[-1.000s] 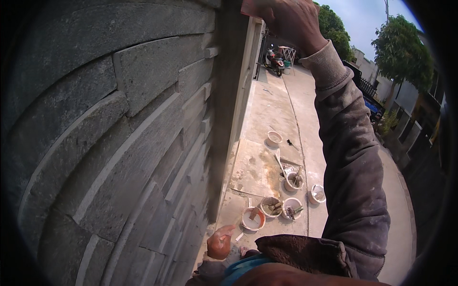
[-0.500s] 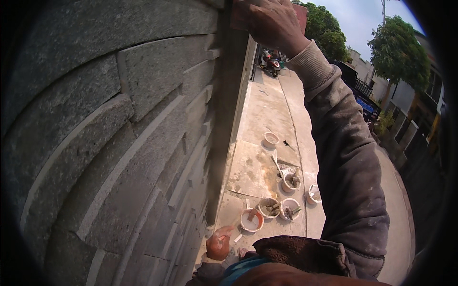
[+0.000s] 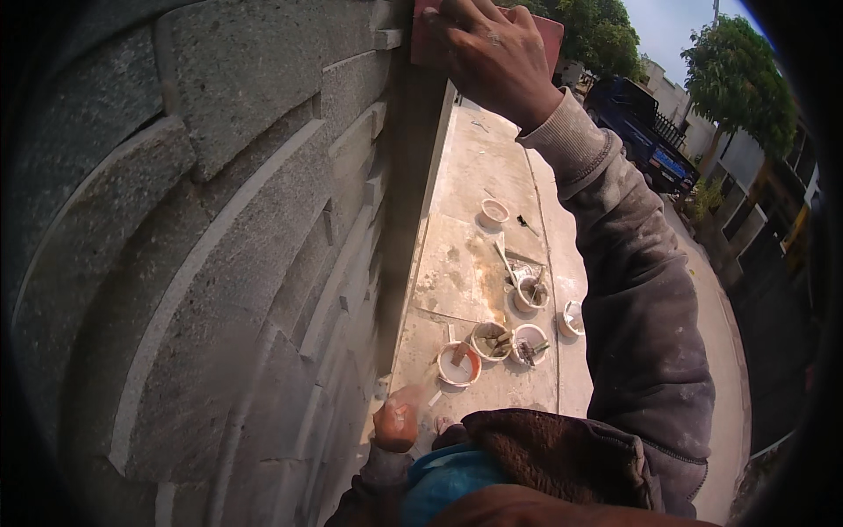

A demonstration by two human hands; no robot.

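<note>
High up, my right hand (image 3: 500, 57) is closed on a flat red plastering float (image 3: 428, 39), its fingers wrapped over the back. The float lies against the smooth grey strip (image 3: 406, 158) at the end of the wall; its grip is hidden by the hand. Low down beside the wall, my left hand (image 3: 396, 424) is curled closed, with the arm bent near my body. Blur and the hand's angle hide what it holds, if anything. To the left rises the stone-clad wall (image 3: 237, 255), made of grey blocks set at uneven depths.
On the pale pavement (image 3: 457, 255) below stand several tubs: one orange-rimmed (image 3: 475, 370), one with greyish contents (image 3: 492, 342), another with tools (image 3: 530, 345). A dark blue truck (image 3: 645, 132) is parked on the right, near trees (image 3: 738, 92).
My right hand and the red float appear lower in view, with more of the float showing. My left hand has risen slightly. The view has shifted, and the motorcycle is now hidden.
</note>
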